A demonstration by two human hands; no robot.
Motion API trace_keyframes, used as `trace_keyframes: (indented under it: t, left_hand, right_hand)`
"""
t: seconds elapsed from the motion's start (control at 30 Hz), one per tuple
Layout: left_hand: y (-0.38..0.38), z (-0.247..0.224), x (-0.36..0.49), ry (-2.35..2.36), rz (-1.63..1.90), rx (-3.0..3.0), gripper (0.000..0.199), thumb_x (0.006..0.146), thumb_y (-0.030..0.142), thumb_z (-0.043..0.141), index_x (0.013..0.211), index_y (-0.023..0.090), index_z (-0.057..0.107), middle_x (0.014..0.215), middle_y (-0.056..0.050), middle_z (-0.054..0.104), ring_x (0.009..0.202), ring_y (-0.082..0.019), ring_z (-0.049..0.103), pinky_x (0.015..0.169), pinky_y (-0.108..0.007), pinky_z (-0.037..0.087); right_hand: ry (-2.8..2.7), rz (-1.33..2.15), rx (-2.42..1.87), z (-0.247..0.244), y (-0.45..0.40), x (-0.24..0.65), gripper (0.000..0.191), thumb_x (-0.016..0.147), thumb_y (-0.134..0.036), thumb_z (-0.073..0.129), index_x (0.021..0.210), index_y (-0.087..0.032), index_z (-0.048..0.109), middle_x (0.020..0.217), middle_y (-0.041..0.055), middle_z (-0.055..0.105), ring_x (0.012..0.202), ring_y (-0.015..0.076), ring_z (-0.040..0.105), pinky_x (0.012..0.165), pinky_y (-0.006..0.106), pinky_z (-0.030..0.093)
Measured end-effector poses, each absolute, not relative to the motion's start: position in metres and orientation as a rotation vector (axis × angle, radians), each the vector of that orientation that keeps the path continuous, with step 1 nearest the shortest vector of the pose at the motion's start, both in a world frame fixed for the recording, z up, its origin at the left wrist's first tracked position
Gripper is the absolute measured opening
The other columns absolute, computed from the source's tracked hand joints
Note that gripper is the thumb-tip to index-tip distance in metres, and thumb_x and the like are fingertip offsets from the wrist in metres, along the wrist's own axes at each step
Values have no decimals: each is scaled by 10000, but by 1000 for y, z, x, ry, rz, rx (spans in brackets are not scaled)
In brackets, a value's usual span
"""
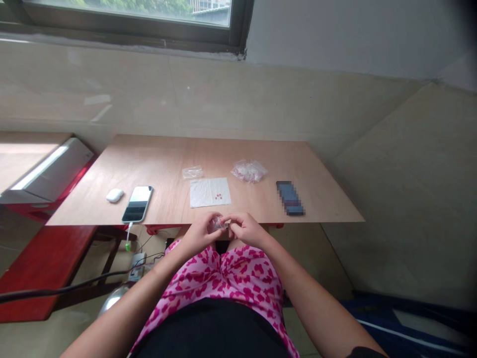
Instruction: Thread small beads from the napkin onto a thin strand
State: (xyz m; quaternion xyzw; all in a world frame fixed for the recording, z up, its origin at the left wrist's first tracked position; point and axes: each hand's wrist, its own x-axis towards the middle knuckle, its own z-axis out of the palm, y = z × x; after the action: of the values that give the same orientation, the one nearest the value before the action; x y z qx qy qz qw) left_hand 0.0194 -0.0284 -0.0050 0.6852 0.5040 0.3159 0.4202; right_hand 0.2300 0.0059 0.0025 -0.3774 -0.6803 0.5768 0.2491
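Just off the table's near edge, my left hand [200, 233] is closed on a small clear plastic bag [216, 224] with some reddish content showing through. My right hand [245, 229] meets it from the other side, its thumb and fingers pinched at the bag's right edge. What lies between those fingertips is too small to make out fully. Beyond my hands, a white tissue [201, 195] lies flat on the table, and several tiny red pieces [218, 197] are grouped on its right half.
Behind the tissue lie a flat clear bag [193, 172] and a heap of small clear bags [249, 171] with pinkish contents. A phone on a cable [137, 204] and a white case [115, 195] are at left. A dark, pixelated device [290, 198] is at right on the wooden table [320, 199].
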Motion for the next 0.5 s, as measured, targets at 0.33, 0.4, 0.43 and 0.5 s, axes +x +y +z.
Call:
trace_keyframes:
  t: [0.33,0.4,0.43,0.5]
  left_hand:
    - [-23,-3,8,1300,735,1859,302,947,422,657,1168,217,660,1085,-71,721,962,-242,676,827,-351,523]
    - [-24,-2,8,1320,741,1877,313,944,422,659,1180,215,652,1089,-74,719,962,-244,674,841,-359,523]
    - [-24,-2,9,1328,742,1898,308,945,412,657,1181,214,647,1090,-75,716,961,-245,671,846,-364,521]
    - [-26,-3,12,1330,751,1963,287,946,385,653,1173,211,637,1079,-80,705,969,-251,663,858,-376,515]
  right_hand:
    - [-1920,1644,-965,12,-1,228,501,891,-112,583,1376,-231,614,962,43,761,729,159,719,640,241,565]
    - [-1810,1653,-1002,12,1,227,302,934,-213,624,1229,-197,684,976,61,757,747,166,723,642,246,572]
    - [-1769,1655,-1042,12,2,226,236,948,-277,645,1155,-183,708,932,61,755,720,166,716,611,240,562]
    - [-1717,1648,-1126,10,2,223,248,942,-391,689,1049,-173,736,835,51,744,634,155,682,537,225,524]
